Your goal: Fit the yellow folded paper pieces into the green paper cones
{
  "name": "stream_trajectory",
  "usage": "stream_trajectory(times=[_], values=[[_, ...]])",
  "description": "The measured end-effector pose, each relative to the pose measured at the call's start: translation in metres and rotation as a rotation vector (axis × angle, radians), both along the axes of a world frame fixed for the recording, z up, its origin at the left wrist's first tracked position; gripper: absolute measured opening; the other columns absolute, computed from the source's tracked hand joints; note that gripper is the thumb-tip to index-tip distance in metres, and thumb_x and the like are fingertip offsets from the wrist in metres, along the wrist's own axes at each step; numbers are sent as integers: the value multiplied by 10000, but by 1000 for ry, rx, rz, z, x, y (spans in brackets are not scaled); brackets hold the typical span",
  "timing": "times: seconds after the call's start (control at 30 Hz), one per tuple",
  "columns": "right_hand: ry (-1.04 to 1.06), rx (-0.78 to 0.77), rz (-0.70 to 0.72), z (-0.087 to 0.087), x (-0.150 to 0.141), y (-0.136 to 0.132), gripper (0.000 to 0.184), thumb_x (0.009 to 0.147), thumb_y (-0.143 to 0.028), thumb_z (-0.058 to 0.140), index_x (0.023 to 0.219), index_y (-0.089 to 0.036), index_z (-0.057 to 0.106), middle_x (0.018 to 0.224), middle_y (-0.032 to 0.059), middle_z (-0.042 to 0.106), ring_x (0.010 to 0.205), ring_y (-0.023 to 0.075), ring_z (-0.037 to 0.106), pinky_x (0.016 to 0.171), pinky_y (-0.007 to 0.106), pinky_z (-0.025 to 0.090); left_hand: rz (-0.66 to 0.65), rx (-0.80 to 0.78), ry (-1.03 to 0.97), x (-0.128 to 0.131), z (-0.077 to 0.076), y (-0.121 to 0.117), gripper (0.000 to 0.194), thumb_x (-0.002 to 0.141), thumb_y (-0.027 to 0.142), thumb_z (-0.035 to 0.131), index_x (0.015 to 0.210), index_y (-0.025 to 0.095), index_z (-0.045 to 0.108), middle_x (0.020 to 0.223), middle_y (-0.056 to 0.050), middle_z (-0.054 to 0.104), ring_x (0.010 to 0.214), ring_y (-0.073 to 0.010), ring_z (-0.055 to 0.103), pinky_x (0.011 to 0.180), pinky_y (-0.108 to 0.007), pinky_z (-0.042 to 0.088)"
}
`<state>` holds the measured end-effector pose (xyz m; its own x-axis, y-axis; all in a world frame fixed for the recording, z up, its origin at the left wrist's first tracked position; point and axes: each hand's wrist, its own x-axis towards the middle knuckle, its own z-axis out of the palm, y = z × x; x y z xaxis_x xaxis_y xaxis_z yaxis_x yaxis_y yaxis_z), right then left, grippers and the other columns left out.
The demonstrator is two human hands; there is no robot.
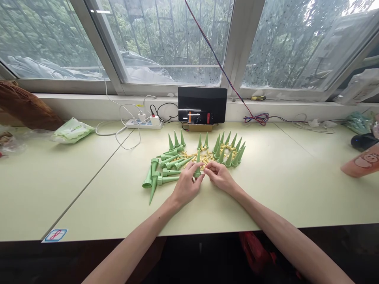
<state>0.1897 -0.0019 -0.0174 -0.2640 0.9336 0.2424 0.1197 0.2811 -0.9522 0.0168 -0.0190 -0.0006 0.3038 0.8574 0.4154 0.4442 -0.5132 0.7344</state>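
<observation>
My left hand (188, 184) is closed around the base of a green plastic cone spike (197, 163) that stands upright on the pale green table (281, 189). My right hand (219, 175) pinches a small yellow piece (205, 167) right beside that spike. Finished green spikes (164, 169) lie in a heap to the left of my hands. Behind and to the right, more green cones (229, 152) stand upright in a cluster. Small yellow parts (207, 156) are scattered between the cones.
A black tablet (202, 103) stands against the window sill with a phone (200, 117) propped before it. A white power strip (144, 124) with cables lies at the back left. A green wipes pack (72, 130) sits far left, a black mouse (363, 141) far right.
</observation>
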Motion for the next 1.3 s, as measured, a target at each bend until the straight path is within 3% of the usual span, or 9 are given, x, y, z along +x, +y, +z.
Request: stream_trajectory(times=[1.3], values=[[198, -276, 110, 5, 1, 4, 452, 778, -597, 707, 734, -169, 571, 470, -98, 324, 392, 51, 244, 388, 219, 182, -18, 51, 21, 0, -2, -2, 328, 932, 200, 554, 1250, 265, 596, 1063, -49, 563, 761, -115, 564, 515, -182, 521]])
